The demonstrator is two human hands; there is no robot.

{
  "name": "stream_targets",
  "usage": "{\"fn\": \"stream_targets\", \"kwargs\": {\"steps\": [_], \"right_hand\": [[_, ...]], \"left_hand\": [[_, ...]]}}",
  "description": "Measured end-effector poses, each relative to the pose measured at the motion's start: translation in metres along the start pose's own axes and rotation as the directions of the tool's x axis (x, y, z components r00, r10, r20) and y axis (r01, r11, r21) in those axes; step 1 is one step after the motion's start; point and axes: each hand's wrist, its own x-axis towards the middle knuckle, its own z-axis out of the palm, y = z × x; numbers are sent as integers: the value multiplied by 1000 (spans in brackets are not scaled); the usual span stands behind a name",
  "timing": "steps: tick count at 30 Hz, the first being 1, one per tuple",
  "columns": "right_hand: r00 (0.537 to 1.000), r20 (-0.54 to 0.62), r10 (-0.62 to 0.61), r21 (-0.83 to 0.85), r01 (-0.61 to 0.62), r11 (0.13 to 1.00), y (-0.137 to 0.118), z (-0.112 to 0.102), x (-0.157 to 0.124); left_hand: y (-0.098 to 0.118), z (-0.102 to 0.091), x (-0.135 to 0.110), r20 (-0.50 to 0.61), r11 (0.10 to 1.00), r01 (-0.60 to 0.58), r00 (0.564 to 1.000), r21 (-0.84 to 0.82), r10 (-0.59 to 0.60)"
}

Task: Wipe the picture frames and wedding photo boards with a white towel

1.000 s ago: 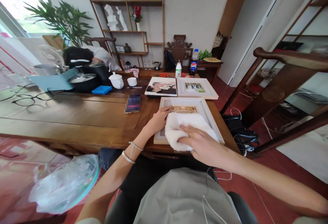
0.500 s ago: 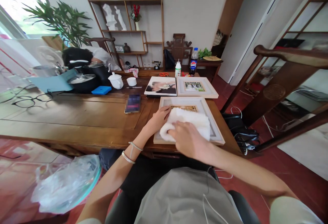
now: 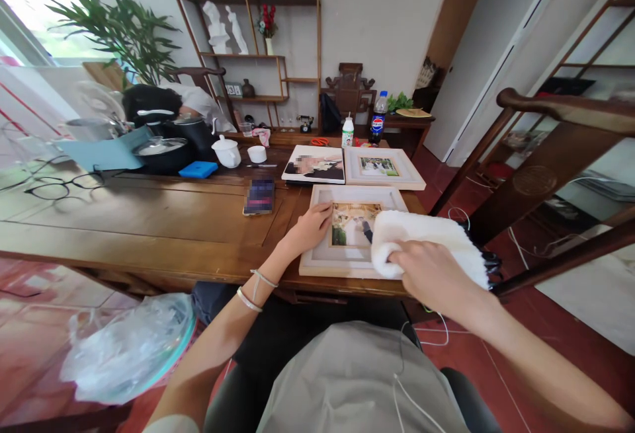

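Note:
A white picture frame [image 3: 317,258] with a photo in it lies flat at the near right edge of the wooden table [image 3: 149,221]. My left hand [image 3: 310,228] rests on the frame's left side, fingers closed against it, holding it down. My right hand [image 3: 429,274] grips a fluffy white cloth [image 3: 426,235] over the frame's right side, which the cloth hides.
Two more framed pictures [image 3: 384,168] lie just beyond. A phone [image 3: 258,196] lies left of the frame. Pots, a teapot [image 3: 225,153], a blue box, glasses and bottles [image 3: 378,118] stand further back. A plastic bag [image 3: 129,347] sits at lower left. A wooden chair arm [image 3: 546,155] rises on the right.
My right hand has swept the cloth from the middle of the frame to its right side, uncovering the photo. My left hand has stayed on the frame.

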Motion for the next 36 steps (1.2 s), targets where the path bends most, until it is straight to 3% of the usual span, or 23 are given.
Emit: {"fn": "stream_targets", "kwargs": {"steps": [3,7,10,13,17,20,26,36], "right_hand": [[999,43,-2,91,-2,996,35,-11,1],[981,-187,46,156,-16,988,70,-28,27],[895,-425,136,111,-98,989,73,-35,63],[830,-558,1,46,30,998,58,-31,103],[835,-430,-344,-73,348,935,30,-10,148],[856,-261,-447,-46,451,891,15,7,167],[915,-168,-367,-26,368,930,26,14,163],[994,-10,-109,-94,108,990,101,9,113]], "left_hand": [[1,-1,0,4,1000,2,1000,6,-2],[0,0,0,2,1000,-1,1000,13,1],[-1,0,0,9,1000,3,1000,23,-3],[-2,2,1,6,1000,-1,1000,20,1],[-2,2,2,-7,1000,-2,1000,10,2],[0,-1,2,2,1000,0,1000,6,0],[-1,-2,3,14,999,-16,1000,-28,16],[-5,2,1,25,1000,20,999,12,-20]]}}
